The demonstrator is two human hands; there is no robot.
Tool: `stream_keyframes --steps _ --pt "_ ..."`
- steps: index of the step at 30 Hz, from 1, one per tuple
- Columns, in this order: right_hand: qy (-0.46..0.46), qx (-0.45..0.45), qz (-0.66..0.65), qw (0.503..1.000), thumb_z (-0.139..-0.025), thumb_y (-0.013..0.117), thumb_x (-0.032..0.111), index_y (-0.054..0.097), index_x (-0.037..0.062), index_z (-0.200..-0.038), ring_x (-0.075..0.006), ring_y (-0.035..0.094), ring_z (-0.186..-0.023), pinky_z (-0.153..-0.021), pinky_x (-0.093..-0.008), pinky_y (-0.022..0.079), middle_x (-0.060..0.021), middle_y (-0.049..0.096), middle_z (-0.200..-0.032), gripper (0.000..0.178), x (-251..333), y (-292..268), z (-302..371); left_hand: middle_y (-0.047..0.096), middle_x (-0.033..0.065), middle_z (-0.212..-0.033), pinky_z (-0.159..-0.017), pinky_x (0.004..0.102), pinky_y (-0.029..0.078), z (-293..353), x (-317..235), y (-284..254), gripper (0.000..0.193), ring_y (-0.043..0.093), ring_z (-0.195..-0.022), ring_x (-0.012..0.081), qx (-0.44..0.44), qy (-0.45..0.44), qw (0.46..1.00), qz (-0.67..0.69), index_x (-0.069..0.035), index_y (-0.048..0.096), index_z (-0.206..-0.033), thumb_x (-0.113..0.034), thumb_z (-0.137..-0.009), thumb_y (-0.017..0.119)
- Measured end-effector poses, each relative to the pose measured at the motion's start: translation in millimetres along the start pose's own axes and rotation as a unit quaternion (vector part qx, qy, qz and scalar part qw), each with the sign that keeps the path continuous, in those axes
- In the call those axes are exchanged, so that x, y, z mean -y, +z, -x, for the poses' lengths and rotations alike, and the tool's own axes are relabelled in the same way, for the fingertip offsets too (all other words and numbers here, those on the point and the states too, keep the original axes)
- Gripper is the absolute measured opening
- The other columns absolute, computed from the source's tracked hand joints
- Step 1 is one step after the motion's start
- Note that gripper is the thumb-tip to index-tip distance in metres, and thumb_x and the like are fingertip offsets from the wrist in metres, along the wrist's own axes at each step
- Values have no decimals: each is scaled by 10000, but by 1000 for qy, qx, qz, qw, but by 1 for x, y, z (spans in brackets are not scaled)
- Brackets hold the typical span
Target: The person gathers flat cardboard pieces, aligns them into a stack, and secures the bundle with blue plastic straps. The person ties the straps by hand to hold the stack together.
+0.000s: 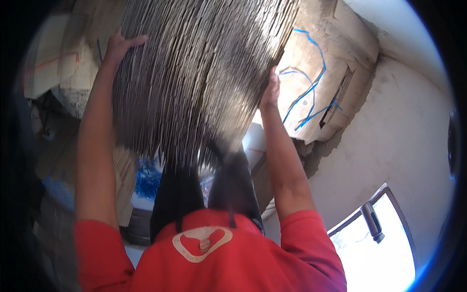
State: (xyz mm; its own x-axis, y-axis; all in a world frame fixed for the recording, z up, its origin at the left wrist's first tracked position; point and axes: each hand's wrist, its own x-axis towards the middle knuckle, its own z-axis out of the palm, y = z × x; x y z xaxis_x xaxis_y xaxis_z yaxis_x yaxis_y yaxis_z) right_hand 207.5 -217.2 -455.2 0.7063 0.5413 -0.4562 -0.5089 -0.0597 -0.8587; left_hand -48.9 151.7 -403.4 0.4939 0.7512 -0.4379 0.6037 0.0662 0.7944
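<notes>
Right, we've got a thick stack of cardboard sheets (199, 73) at 12 o'clock, seen edge-on and running off the upper rim. Its ragged lower ends overlap our dark trousers (177, 197) in view; whether anything bears it from below, we can't tell. Both hands grip it, one per side.

Our left hand (119, 47), between 10 and 11 o'clock: clamped on the left side, thumb spread away from the fingers and laid inward over the edges. Fingertips hidden, so we can't tell their curl. Our right hand (271, 90), 1 o'clock: pressed to the right side, thumb up along it, other fingers mostly out of sight.

Just beyond the right hand, at 2 o'clock, loose blue strapping (323, 68) lies looped over a tan cardboard pile (340, 41). Rough pale wall (399, 131) at 3, bright window (369, 250) with dark frame at 4. Red T-shirt (219, 270) with a pale rounded-triangle emblem at 6. At 8, a tangle of blue strapping (147, 180), plus flat boards (124, 187) just beside it. Pale carton (51, 78) with a red line at 10, blurry.
</notes>
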Motion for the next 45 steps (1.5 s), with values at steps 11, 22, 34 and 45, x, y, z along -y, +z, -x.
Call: stream_keyframes --steps 11,22,34,45 --pt "1 -51 251 967 -952 432 564 173 -36 -1495 -288 213 -1424 -1162 -385 115 -202 268 -1531 850 28 12 5 569 204 -1272 -1008 372 430 -16 36 -9 1077 580 -1142 294 -23 22 999 -41 77 371 -1387 -433 -586 877" --pt "-396 433 646 488 -820 595 591 273 163 -1505 -294 110 -1470 -1142 -622 23 -117 228 -1562 870 33 150 24 487 166 -1371 -1084 386 351 3 -24 4 1095 463 -1272 293 -32 -20 999 -9 6 316 -1440 -389 -590 883" --pt "-532 562 517 366 -876 477 583 482 153 -1390 -282 206 -1445 -1144 -640 21 -80 381 -1487 671 -2 213 126 532 181 -1295 -1062 403 385 5 -5 12 988 485 -1237 273 -116 -52 991 -29 29 347 -1413 -317 -649 868" --pt "-459 638 424 450 -884 516 411 524 31 -1330 -311 275 -1412 -1144 -630 100 -154 467 -1403 586 13 245 136 514 189 -1345 -1087 368 336 10 10 11 1148 481 -1252 284 -113 53 991 -57 43 330 -1422 -336 -498 898"
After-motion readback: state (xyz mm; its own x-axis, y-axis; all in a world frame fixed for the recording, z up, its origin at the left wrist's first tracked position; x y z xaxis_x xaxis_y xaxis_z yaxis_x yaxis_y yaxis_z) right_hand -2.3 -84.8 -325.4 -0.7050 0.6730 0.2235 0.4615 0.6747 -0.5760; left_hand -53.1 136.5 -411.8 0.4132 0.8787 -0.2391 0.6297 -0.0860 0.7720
